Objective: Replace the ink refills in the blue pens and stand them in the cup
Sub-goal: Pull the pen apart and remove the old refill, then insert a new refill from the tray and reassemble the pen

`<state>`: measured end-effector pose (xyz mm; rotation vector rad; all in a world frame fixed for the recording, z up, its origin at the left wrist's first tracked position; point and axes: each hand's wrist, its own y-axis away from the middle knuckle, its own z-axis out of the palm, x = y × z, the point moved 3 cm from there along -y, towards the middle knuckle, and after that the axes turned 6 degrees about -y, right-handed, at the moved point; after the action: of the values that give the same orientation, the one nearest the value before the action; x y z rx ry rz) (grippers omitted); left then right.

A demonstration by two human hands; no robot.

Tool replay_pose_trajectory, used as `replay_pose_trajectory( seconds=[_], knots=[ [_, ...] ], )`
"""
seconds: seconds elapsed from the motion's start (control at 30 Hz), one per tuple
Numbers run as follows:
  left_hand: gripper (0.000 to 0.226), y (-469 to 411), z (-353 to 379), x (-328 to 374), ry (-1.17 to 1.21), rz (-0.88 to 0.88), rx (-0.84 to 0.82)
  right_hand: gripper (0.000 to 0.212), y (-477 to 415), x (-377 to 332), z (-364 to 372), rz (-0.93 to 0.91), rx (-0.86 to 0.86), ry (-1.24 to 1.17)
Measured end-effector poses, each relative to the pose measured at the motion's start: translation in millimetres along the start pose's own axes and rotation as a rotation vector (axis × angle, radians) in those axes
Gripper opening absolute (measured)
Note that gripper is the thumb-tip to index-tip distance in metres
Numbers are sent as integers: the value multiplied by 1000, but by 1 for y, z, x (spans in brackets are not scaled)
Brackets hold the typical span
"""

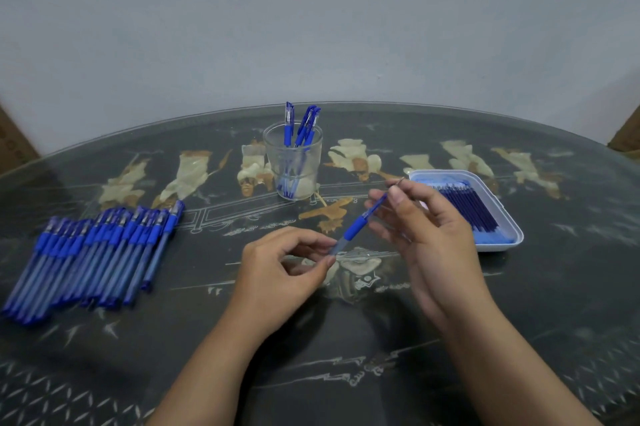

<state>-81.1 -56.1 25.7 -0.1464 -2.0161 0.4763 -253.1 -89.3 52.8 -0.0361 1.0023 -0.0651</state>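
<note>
left hand [280,264] pinching lower end of blue pen [356,226], right hand [420,217] pinching its tip end, above desk [346,339], cup [293,165] of pens behind, refill tray [512,228] right, pen pile [93,252] left

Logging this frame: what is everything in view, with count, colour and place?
table: one, dark with pale patterns, fills lower view
cup: one, clear glass, centre back
pens in cup: several, blue, standing
loose pens: many, blue, row at left
tray: one, white, at right
refills: bundle, dark blue, lying in tray
held pen: one, blue, tilted between both hands
cardboard: brown, at far left and right edges
wall: pale grey, behind
left hand: pinches held pen's lower end
right hand: holds its upper end
</note>
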Motion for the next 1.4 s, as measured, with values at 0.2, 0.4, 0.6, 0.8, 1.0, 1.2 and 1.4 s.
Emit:
replay_pose_trajectory(
  seconds=[0.2,0.4,0.6,0.8,1.0,1.2,1.4],
  knots=[
    [24,1,1,1,-13,21,4,28,2,-4,1,-42,-36,-1],
    [24,1,0,2,-84,88,11,21,-2,-14,-6,-230,89,-43],
    [24,1,1,1,-115,120,30,25,-6,-14,-5,-256,104,150],
    [22,2,0,-5,-88,75,60,31,-38,-52,-1,-395,162,161],
    [22,0,0,-8,-58,25,65,35,-74,-45,-4,-137,-10,729],
    [22,0,1,-10,-54,13,61,21,-90,-3,-17,-7,-82,1183],
    [23,0,0,-11,-62,11,66,14,-94,17,-25,-52,-46,1349]
  ],
)
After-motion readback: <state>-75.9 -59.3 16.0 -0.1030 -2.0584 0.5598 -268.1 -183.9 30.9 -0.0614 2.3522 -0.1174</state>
